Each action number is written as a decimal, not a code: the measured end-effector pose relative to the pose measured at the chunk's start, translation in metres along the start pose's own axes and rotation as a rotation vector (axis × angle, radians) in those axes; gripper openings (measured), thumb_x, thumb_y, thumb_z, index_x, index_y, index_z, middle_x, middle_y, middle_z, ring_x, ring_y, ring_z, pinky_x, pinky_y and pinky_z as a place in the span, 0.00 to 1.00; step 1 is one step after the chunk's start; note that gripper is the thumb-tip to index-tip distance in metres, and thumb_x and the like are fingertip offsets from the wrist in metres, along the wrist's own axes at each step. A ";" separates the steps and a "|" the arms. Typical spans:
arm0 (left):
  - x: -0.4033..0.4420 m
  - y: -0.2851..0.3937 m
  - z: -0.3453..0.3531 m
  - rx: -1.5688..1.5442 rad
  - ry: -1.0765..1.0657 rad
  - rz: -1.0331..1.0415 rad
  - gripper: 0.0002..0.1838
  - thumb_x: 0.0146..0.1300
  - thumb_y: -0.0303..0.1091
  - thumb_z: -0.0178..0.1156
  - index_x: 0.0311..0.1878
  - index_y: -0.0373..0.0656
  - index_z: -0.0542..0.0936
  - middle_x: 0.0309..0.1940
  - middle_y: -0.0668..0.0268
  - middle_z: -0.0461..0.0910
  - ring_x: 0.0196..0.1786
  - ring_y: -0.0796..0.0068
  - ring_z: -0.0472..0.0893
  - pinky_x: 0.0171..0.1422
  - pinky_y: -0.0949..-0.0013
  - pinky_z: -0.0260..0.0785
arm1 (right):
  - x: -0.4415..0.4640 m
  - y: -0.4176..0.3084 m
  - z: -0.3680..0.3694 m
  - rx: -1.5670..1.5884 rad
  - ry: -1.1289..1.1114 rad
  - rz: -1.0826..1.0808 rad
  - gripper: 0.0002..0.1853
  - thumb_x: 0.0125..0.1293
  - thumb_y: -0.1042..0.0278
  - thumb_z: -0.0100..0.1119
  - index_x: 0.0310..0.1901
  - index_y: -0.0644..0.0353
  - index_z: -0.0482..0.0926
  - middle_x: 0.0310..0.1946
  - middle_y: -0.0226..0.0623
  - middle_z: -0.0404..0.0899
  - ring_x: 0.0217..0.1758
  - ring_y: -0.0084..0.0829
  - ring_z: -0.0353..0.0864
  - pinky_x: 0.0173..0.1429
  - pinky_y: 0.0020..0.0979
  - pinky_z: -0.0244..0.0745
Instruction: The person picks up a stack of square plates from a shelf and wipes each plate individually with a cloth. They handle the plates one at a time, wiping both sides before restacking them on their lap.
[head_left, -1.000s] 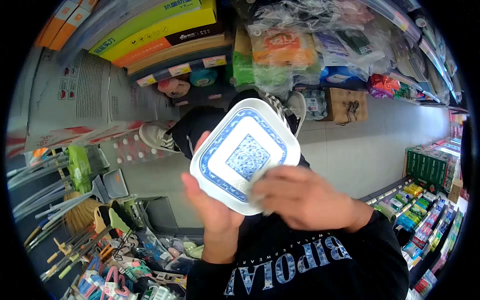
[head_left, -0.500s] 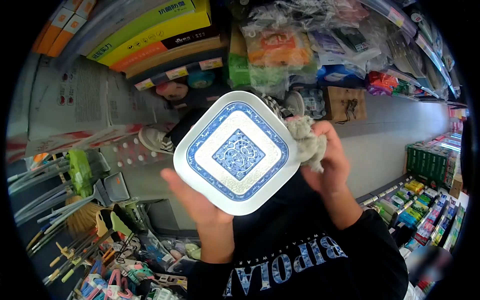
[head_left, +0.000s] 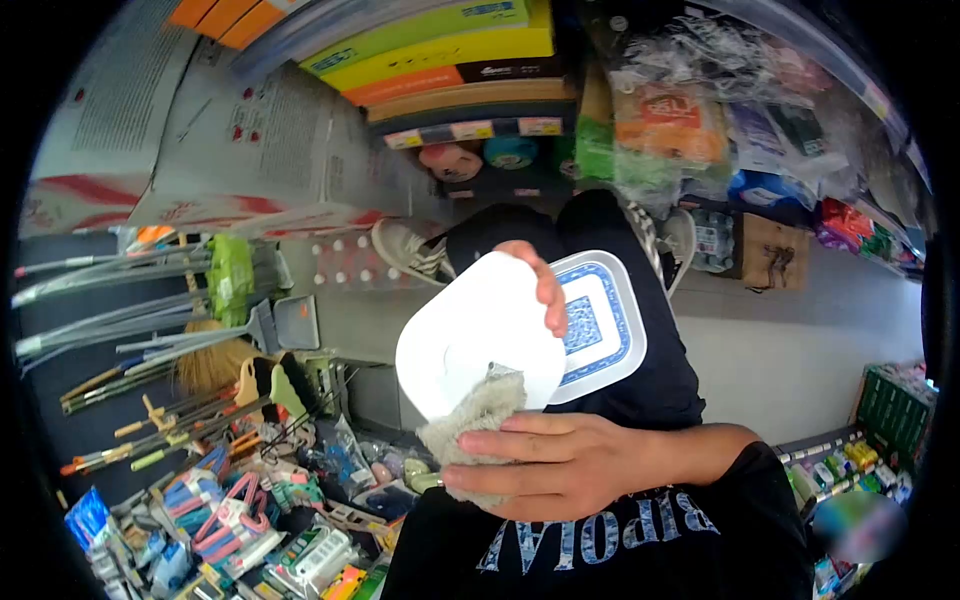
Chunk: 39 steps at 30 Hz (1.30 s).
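A white square plate [head_left: 470, 315] with rounded corners shows its plain underside. At its upper right edge, the fingers of my left hand [head_left: 541, 287] curl over the rim and grip it; the rest of that hand is hidden behind the plate. My right hand [head_left: 555, 468] presses a grey cloth [head_left: 484, 420] against the plate's lower edge, its fingers laid over the cloth. Partly covered by the held plate, a second plate [head_left: 622, 345] with a blue patterned border and centre rests on my dark-trousered legs [head_left: 670, 385].
Brooms and long handles [head_left: 150, 340] stand at the left, above piled hangers [head_left: 225, 515]. Large cartons [head_left: 240, 130] fill the upper left. Shelves with bagged goods [head_left: 670, 130] are ahead. A brown box [head_left: 772, 250] sits on the grey floor [head_left: 770, 340].
The held plate has turned from its blue patterned face to its white underside. My right hand has brought the cloth across from the plate's right side to its lower edge. A second plate now shows.
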<state>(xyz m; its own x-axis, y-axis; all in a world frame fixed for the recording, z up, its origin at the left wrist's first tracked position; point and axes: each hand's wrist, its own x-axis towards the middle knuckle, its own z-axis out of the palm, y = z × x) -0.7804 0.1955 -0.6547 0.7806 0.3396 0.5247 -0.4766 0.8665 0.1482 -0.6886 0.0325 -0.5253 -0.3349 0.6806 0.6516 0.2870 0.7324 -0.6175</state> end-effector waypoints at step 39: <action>0.020 0.023 0.043 0.307 0.082 0.510 0.19 0.76 0.46 0.56 0.62 0.47 0.72 0.46 0.63 0.73 0.46 0.66 0.70 0.58 0.59 0.66 | -0.011 -0.002 0.032 -0.093 -0.003 0.235 0.19 0.62 0.79 0.61 0.56 0.61 0.84 0.74 0.53 0.68 0.76 0.56 0.69 0.73 0.50 0.74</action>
<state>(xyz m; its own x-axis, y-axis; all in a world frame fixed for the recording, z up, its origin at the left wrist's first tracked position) -0.7930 0.2062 -0.6048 0.4457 0.7222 0.5289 -0.8847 0.4456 0.1370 -0.7143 0.0228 -0.5452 -0.2515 0.8324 0.4938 0.4382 0.5528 -0.7088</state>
